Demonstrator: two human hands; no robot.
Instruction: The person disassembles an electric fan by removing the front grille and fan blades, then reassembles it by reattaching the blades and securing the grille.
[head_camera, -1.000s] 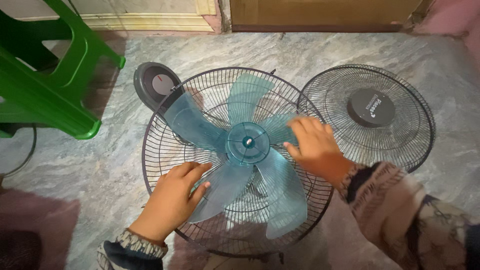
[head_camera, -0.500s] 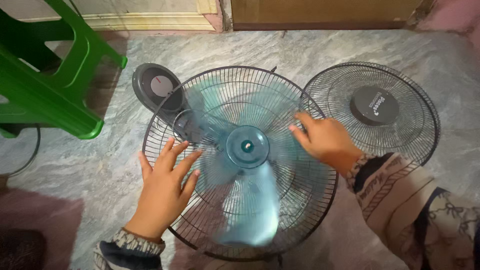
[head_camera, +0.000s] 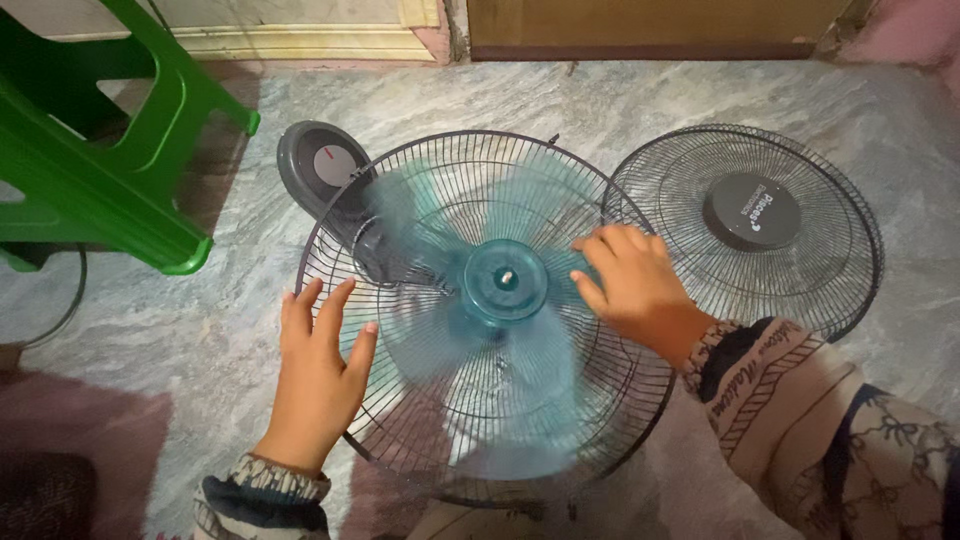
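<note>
A fan lies on its back on the marble floor, its rear wire guard (head_camera: 330, 215) facing up. The translucent teal blade (head_camera: 430, 250) is blurred by turning around its hub (head_camera: 503, 282). My left hand (head_camera: 318, 375) rests flat on the guard's left rim, fingers spread, holding nothing. My right hand (head_camera: 632, 283) lies palm down on the blade just right of the hub, fingers apart. The detached front guard (head_camera: 660, 190) with its dark round cap (head_camera: 751, 211) lies flat to the right, touching the rear guard.
A green plastic chair (head_camera: 100, 160) stands at the upper left. The fan's dark grey base (head_camera: 322, 168) lies beside the guard's upper left. A thin cable (head_camera: 70, 300) curves on the floor at the left. A wall and a brown door line the far edge.
The blade was still with my left hand on it; now it spins, blurred. My left hand has moved off the blade to the guard's left rim. My right hand has stayed near the hub.
</note>
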